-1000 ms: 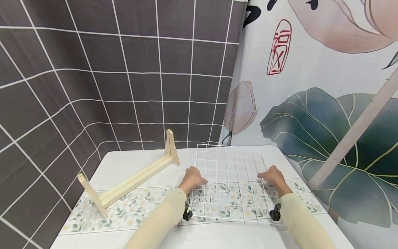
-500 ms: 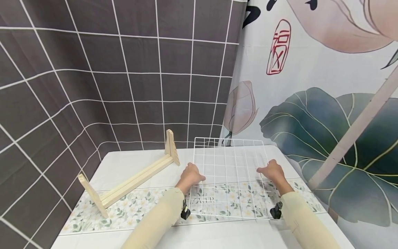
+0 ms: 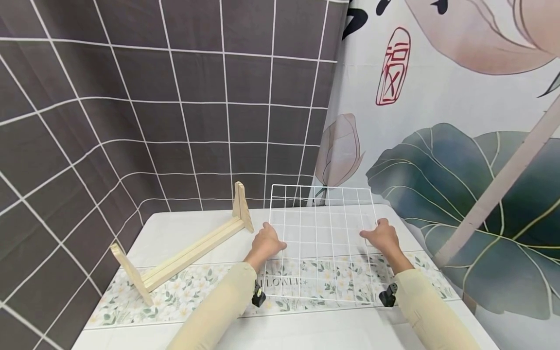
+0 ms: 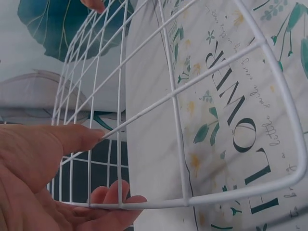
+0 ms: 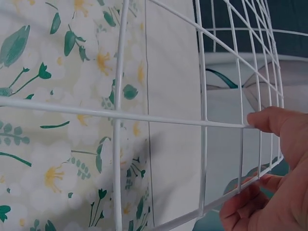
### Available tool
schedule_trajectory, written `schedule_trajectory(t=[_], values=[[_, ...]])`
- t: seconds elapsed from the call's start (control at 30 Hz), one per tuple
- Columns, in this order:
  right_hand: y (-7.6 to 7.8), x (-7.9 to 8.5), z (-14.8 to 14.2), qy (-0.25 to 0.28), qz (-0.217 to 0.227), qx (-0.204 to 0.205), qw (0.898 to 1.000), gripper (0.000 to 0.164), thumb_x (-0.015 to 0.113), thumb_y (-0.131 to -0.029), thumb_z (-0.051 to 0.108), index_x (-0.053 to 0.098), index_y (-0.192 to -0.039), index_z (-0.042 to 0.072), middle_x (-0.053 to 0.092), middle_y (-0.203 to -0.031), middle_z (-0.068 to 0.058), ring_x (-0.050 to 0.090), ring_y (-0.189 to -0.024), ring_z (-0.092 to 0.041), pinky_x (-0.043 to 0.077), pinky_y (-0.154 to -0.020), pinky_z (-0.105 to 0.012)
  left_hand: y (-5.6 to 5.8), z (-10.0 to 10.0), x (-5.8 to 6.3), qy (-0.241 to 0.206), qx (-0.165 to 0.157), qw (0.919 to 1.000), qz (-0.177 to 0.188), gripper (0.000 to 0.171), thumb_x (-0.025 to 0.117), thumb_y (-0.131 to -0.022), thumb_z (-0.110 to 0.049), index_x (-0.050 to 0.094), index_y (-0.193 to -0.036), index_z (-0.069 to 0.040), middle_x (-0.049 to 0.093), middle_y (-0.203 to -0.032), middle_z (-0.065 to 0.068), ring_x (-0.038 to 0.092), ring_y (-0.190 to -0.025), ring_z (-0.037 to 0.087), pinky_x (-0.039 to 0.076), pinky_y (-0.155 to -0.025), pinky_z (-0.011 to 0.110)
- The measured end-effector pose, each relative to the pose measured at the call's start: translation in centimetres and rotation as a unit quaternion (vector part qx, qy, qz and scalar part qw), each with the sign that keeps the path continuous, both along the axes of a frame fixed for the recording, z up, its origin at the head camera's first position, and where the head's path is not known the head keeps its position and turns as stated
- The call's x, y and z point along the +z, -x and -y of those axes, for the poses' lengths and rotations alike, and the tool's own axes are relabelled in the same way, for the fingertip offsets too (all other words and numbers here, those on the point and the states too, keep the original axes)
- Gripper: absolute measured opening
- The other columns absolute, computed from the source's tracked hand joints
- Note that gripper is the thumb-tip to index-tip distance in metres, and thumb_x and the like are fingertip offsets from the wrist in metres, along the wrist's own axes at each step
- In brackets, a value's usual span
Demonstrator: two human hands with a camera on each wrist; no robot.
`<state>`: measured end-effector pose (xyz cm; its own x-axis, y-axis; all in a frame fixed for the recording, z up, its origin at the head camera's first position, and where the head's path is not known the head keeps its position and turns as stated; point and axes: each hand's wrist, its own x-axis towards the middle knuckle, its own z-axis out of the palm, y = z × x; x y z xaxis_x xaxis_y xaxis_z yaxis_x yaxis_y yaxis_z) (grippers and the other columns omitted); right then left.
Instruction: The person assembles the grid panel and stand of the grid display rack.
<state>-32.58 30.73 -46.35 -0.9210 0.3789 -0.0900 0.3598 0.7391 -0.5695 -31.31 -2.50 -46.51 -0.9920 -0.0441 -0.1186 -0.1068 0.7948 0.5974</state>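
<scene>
A white wire grid panel [image 3: 316, 243] is held between both hands above the table, tilted with its far edge raised. My left hand [image 3: 265, 243] grips its left edge; in the left wrist view the thumb [image 4: 79, 138] lies on the wires and the fingers [image 4: 113, 211] curl under the rim. The right edge is gripped by my right hand [image 3: 382, 238], its thumb [image 5: 269, 119] on a wire and its fingers [image 5: 243, 207] beneath the rim. To the left stands a pale wooden frame [image 3: 192, 253], two upright end pieces joined by a double bar.
Beneath the panel is a white table cover [image 3: 175, 228] with a floral band [image 3: 183, 296] and printed lettering. A dark checked curtain [image 3: 197, 121] hangs behind, and a lotus-print cloth [image 3: 420, 170] is on the right. A pale pole [image 3: 503, 180] slants across that side.
The panel's far edge has risen, tilting it more upright, and the panel has shifted slightly left. Both hands have moved a little upward with it. The wooden frame stays where it was.
</scene>
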Motion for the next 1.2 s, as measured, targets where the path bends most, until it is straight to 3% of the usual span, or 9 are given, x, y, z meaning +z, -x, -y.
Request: schedule_trajectory(t=[0.4,0.67,0.9,1.2], values=[[0.4,0.6,0.5,0.010,-0.072,0.005,0.997,0.088,0.073,-0.089,0.027,0.025,-0.152,-0.009,0.041,-0.141,-0.040,0.046,-0.128,-0.054,0.044,-0.107,-0.063,0.3,0.3,0.6,-0.002,0.021,0.9985,-0.050,0.096,0.087,-0.077,-0.025,0.030,-0.148,0.006,0.062,-0.124,0.030,0.068,-0.104,0.045,0.058,-0.090,0.052],[0.7,1.2,0.8,0.018,-0.116,0.003,0.993,0.087,0.072,-0.089,0.027,0.025,-0.154,-0.005,0.041,-0.143,-0.037,0.044,-0.130,-0.051,0.042,-0.109,-0.062,0.6,0.3,1.3,-0.007,0.043,0.9957,-0.082,0.101,0.088,-0.076,-0.022,0.026,-0.152,0.002,0.060,-0.127,0.030,0.068,-0.099,0.046,0.058,-0.087,0.052],[0.7,1.9,1.3,0.034,-0.152,-0.008,0.988,0.083,0.072,-0.090,0.027,0.026,-0.154,-0.001,0.041,-0.140,-0.035,0.046,-0.124,-0.049,0.043,-0.104,-0.062,0.9,0.1,1.2,-0.009,0.051,0.9919,-0.116,0.102,0.086,-0.077,-0.019,0.022,-0.153,0.001,0.058,-0.130,0.031,0.068,-0.089,0.045,0.059,-0.080,0.051],[0.7,2.8,2.0,0.049,-0.192,-0.015,0.980,0.083,0.073,-0.089,0.026,0.026,-0.154,0.001,0.037,-0.149,-0.033,0.041,-0.136,-0.050,0.039,-0.112,-0.062,1.3,0.1,1.1,-0.014,0.074,0.9791,-0.189,0.098,0.089,-0.077,-0.024,0.026,-0.150,-0.003,0.060,-0.125,0.029,0.069,-0.081,0.045,0.059,-0.070,0.050]])
